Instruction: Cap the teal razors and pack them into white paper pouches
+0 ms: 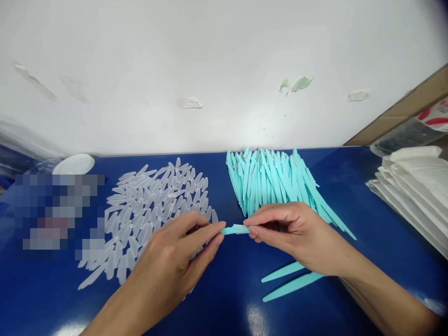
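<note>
In the head view a turquoise eyebrow razor (231, 229) is stretched level between my two hands. My left hand (185, 252) pinches its left end with thumb and fingers. My right hand (294, 235) grips it from the right, and those fingers cover the rest of it. To the left spreads a pile of translucent plastic blade caps (150, 200), partly behind my left hand. Behind my right hand lies a heap of turquoise eyebrow razors (269, 177). Two loose razors (290, 287) rest beneath my right wrist. Whether a cap is between my left fingers is hidden.
The blue table (224, 289) meets a white wall (210, 56) at the back. White bags (416, 186) are stacked at the right, near a cardboard box (395, 112). A round white item (74, 164) stands at the back left, beside a blurred-out patch (56, 214).
</note>
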Motion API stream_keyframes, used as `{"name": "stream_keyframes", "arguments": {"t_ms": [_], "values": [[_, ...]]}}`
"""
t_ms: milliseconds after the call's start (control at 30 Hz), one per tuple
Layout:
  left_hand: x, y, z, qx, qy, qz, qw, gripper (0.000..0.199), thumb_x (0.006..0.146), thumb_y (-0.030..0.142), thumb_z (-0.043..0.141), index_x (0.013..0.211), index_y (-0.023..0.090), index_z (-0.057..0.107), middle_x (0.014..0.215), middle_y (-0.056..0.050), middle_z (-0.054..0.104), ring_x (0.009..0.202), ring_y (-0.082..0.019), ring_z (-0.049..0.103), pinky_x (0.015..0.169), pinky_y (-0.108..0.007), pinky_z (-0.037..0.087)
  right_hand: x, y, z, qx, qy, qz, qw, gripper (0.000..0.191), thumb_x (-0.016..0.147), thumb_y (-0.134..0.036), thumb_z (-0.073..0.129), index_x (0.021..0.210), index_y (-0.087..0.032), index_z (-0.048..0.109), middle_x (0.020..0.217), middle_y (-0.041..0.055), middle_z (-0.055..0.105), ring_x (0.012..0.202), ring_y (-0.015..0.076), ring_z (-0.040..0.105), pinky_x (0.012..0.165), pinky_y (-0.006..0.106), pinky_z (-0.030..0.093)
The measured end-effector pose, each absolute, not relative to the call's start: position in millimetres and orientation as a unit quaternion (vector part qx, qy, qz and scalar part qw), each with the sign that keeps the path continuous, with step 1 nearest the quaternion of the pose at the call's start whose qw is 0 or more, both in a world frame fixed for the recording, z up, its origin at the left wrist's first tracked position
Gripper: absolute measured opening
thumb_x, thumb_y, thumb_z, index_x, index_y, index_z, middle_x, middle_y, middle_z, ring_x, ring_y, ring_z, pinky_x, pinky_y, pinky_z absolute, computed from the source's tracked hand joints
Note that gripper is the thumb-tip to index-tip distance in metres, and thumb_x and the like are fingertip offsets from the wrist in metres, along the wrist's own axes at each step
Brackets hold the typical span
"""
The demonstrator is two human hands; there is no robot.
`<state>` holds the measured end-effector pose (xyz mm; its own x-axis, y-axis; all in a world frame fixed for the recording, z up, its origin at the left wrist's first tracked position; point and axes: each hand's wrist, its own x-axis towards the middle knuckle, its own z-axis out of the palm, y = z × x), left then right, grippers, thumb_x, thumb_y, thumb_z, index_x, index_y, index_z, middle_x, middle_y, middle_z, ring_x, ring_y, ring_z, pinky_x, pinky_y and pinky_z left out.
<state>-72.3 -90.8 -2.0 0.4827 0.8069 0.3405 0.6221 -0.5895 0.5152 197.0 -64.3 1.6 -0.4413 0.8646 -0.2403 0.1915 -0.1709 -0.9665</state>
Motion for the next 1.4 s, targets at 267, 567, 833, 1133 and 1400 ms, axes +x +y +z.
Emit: {"name": "stream_keyframes", "arguments": {"t_ms": [267,567,833,1133,1400], "values": [[-69,-92,-3,0.849,0.415,0.279,0.168,0.031,0.106,0.015,0.061,0.133,0.024,0.072,0.101,-0.004,0.069,0.078,-0.012,0.065,0.054,-0.020,0.041,204,-65,0,-0.451,-0.575,0.624,0.277,0.018,0.090,-0.035,0.083,0.105,-0.027,0.087,0.088,0.0025,0.079,0.082,0.0161,0.073,0.074,0.028,0.059],[-91,-88,13,0.827,0.450,0.206,0.267,0.029,0.111,0.024,0.054,0.133,0.031,0.072,0.087,0.001,0.067,0.064,-0.010,0.059,0.055,-0.023,0.040,211,-56,5,-0.456,-0.552,0.636,0.288,0.020,0.083,-0.036,0.089,0.098,-0.023,0.088,0.083,0.0048,0.082,0.077,0.0150,0.076,0.068,0.023,0.060],[-100,-88,15,0.761,0.488,0.172,0.392,0.022,0.108,0.036,0.058,0.117,0.031,0.078,0.076,0.003,0.065,0.058,-0.011,0.053,0.048,-0.023,0.035,210,-58,7,-0.435,-0.579,0.629,0.282,0.020,0.089,-0.039,0.084,0.098,-0.022,0.088,0.084,0.0062,0.082,0.076,0.0141,0.075,0.067,0.023,0.059],[-82,-88,18,0.761,0.481,0.132,0.416,0.029,0.110,0.039,0.053,0.102,0.027,0.078,0.072,0.002,0.061,0.058,-0.011,0.053,0.050,-0.024,0.033,203,-64,0,-0.430,-0.580,0.648,0.242,0.022,0.089,-0.040,0.083,0.100,-0.022,0.087,0.085,0.0070,0.081,0.078,0.0175,0.073,0.068,0.029,0.059],[-62,-97,17,0.745,0.489,0.129,0.435,0.030,0.110,0.043,0.052,0.110,0.029,0.079,0.070,0.004,0.063,0.056,-0.012,0.052,0.050,-0.024,0.035,223,-64,19,-0.450,-0.664,0.562,0.203,0.027,0.090,-0.044,0.081,0.107,-0.024,0.086,0.085,0.0043,0.082,0.075,0.0174,0.074,0.065,0.027,0.059]]}}
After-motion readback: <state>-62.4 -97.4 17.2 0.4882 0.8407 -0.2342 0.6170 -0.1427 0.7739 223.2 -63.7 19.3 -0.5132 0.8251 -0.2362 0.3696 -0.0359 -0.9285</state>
